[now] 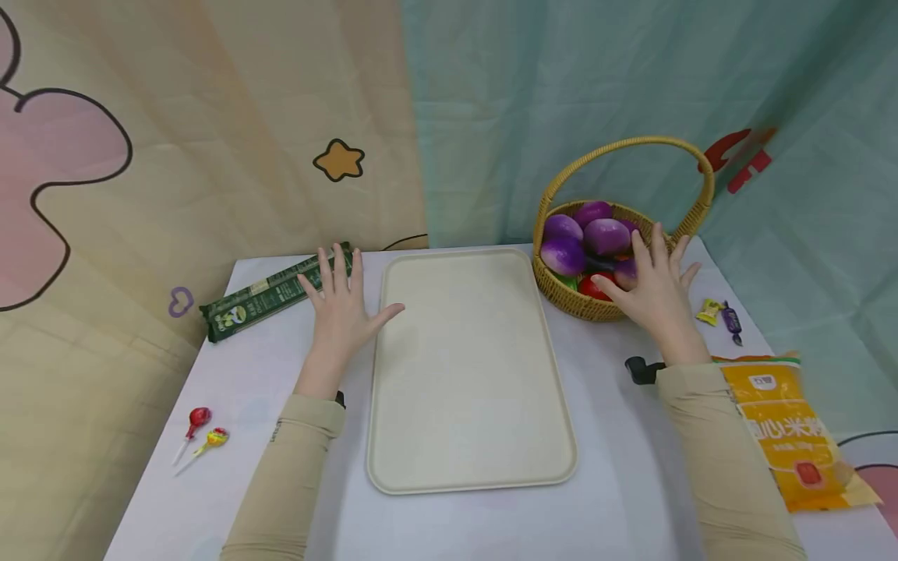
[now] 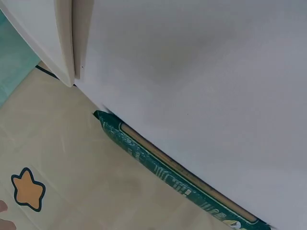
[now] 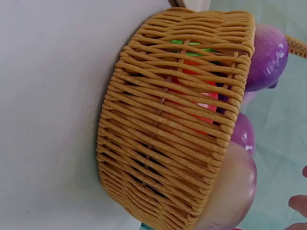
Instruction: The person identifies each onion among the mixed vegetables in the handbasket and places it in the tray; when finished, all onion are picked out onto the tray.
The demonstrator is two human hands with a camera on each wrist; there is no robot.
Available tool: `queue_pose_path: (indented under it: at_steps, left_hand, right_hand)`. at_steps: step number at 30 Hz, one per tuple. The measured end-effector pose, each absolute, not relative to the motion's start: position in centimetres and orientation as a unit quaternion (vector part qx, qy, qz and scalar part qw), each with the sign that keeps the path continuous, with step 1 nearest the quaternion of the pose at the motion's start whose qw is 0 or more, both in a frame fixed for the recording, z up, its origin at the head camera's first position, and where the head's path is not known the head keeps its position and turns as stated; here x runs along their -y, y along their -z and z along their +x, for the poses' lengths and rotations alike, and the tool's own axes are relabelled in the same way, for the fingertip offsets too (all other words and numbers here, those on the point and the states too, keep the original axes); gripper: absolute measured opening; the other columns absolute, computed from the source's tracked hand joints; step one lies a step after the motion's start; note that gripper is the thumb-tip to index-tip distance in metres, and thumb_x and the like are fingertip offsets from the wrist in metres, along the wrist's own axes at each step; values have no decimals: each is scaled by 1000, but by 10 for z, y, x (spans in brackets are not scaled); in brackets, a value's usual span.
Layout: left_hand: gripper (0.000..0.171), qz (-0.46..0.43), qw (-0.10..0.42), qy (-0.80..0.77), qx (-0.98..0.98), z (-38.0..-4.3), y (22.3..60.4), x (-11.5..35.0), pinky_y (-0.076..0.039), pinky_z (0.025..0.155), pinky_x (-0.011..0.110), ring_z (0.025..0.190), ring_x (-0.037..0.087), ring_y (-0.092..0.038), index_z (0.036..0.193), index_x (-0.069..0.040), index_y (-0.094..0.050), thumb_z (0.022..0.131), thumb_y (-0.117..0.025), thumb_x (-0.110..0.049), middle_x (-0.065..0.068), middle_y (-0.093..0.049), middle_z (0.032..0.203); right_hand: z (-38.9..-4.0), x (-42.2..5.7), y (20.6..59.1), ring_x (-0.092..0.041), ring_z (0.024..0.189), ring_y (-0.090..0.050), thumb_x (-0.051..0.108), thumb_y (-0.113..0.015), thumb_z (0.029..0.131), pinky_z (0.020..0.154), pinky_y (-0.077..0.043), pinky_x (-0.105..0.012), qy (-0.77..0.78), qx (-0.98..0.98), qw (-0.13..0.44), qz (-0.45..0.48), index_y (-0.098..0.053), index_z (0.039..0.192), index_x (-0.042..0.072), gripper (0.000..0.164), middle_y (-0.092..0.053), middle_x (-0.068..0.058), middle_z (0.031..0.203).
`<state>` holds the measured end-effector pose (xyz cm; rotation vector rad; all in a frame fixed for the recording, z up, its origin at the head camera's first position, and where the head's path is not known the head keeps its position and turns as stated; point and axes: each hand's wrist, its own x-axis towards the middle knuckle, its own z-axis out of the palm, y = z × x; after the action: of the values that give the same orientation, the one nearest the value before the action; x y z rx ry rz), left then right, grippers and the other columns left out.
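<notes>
My left hand (image 1: pixel 335 315), fingers spread, is over the right end of a long dark green packet (image 1: pixel 270 298); whether it touches the packet I cannot tell. The left wrist view shows the same green packet (image 2: pixel 177 175) but no hand. My right hand (image 1: pixel 659 300) spreads its fingers over the front right of a wicker basket (image 1: pixel 585 306). Inside are several purple round vegetables (image 1: pixel 606 236) and a red one (image 1: pixel 595 287), partly covered by the hand. Fingertips (image 3: pixel 300 203) show at the edge of the right wrist view, apart from the basket's woven side (image 3: pixel 163 120).
A cream tray (image 1: pixel 473 374) lies between the arms. Two lollipops (image 1: pixel 208 439) are at the left. Two wrapped candies (image 1: pixel 720 315) lie right of the basket, and an orange snack bag (image 1: pixel 793 436) is beside the right forearm. Curtains hang behind the table.
</notes>
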<state>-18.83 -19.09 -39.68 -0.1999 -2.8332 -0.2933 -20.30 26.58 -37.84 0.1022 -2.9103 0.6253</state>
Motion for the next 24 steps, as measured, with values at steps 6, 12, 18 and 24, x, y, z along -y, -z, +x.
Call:
queue_pose_path:
  at_steps: [6,12,18,24]
  left_hand:
    - [113,-70,143,120,980,-187,401,197,4,111,79,150,45,10,158,-4,-9,82,-67,-64,26,-2,163]
    - [108,-59,140,143,978,-182,412,209,0,113,78,149,47,2,157,-2,-15,83,-69,-58,27,-7,162]
    - [89,-31,50,246,967,-172,425,220,-13,117,69,146,50,-5,155,5,-17,93,-64,-40,31,-10,159]
    - [74,-15,-57,306,950,-166,432,227,-20,117,67,144,53,-11,153,5,-21,99,-57,-29,34,-15,157]
  right_hand:
    - [-207,-269,381,-54,143,20,62,-57,89,103,11,-83,-241,966,88,17,-14,157,2,101,7,-24,163]
    - [-209,-275,385,-56,145,-2,59,-58,90,111,-3,-78,-270,959,79,-31,-14,156,0,99,-3,-29,161]
    - [-212,-280,392,-55,137,-21,60,-57,91,110,-26,-73,-296,951,34,-78,-8,157,1,102,-15,-36,154]
    - [-212,-287,403,-54,139,-18,55,-59,92,111,-25,-73,-329,939,28,-96,-9,157,0,99,-18,-35,154]
